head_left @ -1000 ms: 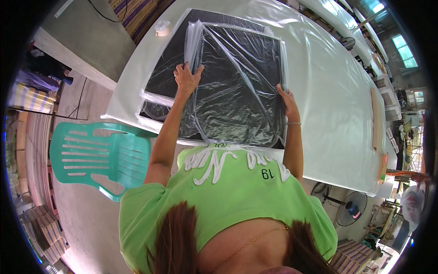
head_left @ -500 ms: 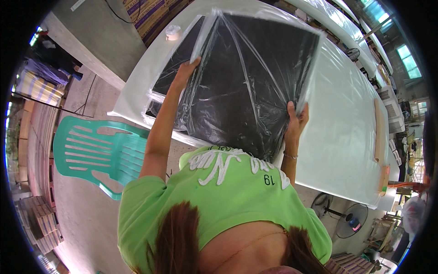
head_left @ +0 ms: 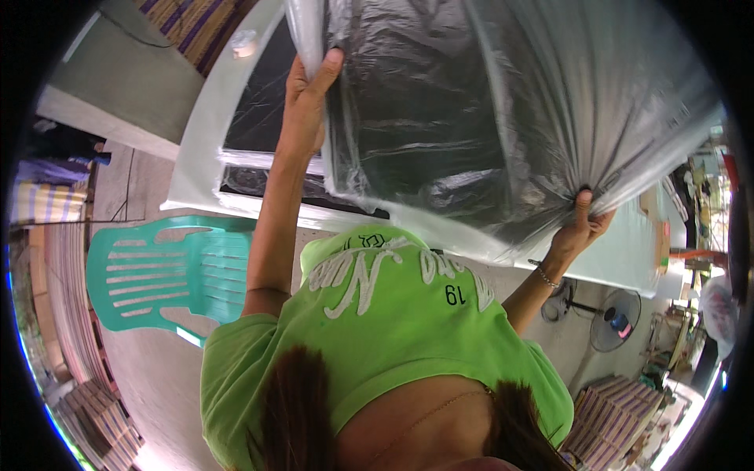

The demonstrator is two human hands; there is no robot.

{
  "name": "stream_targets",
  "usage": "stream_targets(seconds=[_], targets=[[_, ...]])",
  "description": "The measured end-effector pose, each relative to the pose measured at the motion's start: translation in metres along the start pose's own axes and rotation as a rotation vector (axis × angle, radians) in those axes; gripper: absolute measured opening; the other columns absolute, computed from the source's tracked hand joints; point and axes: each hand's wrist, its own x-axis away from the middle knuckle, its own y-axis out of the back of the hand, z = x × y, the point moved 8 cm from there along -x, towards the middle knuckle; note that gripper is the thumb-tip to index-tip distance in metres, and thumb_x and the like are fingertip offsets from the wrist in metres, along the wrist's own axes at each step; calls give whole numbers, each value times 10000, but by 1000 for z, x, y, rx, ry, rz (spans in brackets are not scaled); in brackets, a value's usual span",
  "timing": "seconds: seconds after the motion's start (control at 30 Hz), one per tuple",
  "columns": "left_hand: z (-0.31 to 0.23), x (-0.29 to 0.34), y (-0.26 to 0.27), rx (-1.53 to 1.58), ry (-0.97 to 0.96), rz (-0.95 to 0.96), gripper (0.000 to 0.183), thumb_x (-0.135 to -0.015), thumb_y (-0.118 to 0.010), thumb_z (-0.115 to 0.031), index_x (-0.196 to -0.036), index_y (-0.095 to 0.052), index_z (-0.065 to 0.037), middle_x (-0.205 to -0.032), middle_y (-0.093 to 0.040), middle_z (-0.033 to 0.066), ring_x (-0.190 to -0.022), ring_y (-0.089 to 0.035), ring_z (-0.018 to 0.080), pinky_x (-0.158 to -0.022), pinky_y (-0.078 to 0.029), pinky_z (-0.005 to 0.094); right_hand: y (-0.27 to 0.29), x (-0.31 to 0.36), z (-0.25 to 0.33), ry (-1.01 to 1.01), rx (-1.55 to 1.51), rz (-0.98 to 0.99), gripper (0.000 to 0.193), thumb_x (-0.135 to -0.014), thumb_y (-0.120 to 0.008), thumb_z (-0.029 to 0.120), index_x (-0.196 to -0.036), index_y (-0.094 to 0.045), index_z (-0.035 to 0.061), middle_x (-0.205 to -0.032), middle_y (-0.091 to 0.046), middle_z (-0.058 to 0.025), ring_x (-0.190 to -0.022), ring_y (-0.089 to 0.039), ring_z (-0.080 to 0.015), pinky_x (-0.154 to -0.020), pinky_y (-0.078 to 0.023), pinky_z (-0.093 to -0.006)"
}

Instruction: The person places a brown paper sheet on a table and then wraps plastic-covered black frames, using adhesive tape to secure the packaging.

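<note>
White tabletop (head_left: 201, 157) near green chair (head_left: 196, 271); fingers (head_left: 326, 72) grip plastic (head_left: 416, 118).

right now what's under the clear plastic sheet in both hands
Dark, flat material shows through the clear, wrinkled plastic sheet; whatever lies beneath that material is hidden.

White counter (head_left: 198, 149) bearing a black sheet under clear film
The pale, glossy counter shows at the left and lower right. On its left part lies the black sheet (head_left: 259, 106) in crinkled film (head_left: 250, 159); a small pale roll (head_left: 244, 45) stands beside it, near the far left edge. A brown piece (head_left: 664, 238) sits at the right end. Raised film hides the middle.
</note>
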Motion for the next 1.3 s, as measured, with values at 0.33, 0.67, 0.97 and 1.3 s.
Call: stream_targets(seconds=[0.33,0.67,0.97,1.3], targets=[[78,30,-149,-30,-76,260,353,-871,-595,-217,-1160,-505,-34,-1040,-571,16,-961,-493,97,-870,-366,233,137,-46,-84,-142,-90,-22,681,-816,-570,-17,-1388,-206,44,-1387,-298,-116,-1213,-350,-236,-1032,-250,-339],[44,9,-204,-22,-152,193,553,-883,-553,-291,-1305,-342,-2,-1264,-426,82,-1183,-367,159,-1003,-241,265,227,-126,-94,-180,10,-103,390,-903,-521,285,-1163,-459,1,-1099,-488,-59,-1007,-453,-130,-918,-349,-304],[-76,-7,-287,-203,-425,223,336,-898,-470,-314,-1118,-560,-77,-996,-533,35,-967,-475,125,-887,-328,250,169,-214,84,280,21,-95,391,-883,-514,386,-1074,-528,44,-1131,-497,-77,-1068,-444,-191,-937,-332,-336],[-77,-12,-295,-357,-486,163,312,-826,-491,-161,-1122,-568,-96,-931,-517,27,-918,-464,111,-863,-319,224,161,-227,85,152,-22,-70,209,-837,-568,123,-1024,-576,29,-941,-563,-38,-932,-494,-129,-889,-335,-267]])
